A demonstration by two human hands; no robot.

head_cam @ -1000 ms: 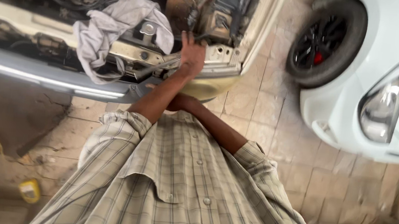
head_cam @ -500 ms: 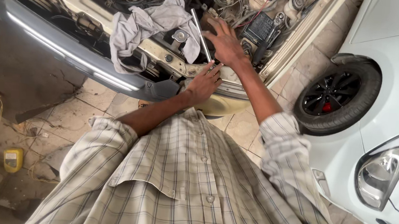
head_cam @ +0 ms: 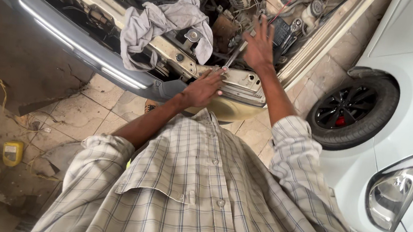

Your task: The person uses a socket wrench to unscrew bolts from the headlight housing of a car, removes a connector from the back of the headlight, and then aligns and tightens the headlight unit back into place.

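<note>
Leaned over an open engine bay. Left hand rested loosely curled on the front panel, holding nothing. Beyond it, at one o'clock, right hand spread open beside a slim metal tool, long axis seven-to-one. Farther, at eleven, grey rag.

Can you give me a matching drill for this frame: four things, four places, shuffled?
Things:
1. grey rag
2. metal tool
3. yellow container
4. black wheel

Places:
A. on the floor at far left
B. on the white car, right side
C. draped over the engine bay front
D. between the left hand and right hand

Pairs: 1-C, 2-D, 3-A, 4-B
</note>
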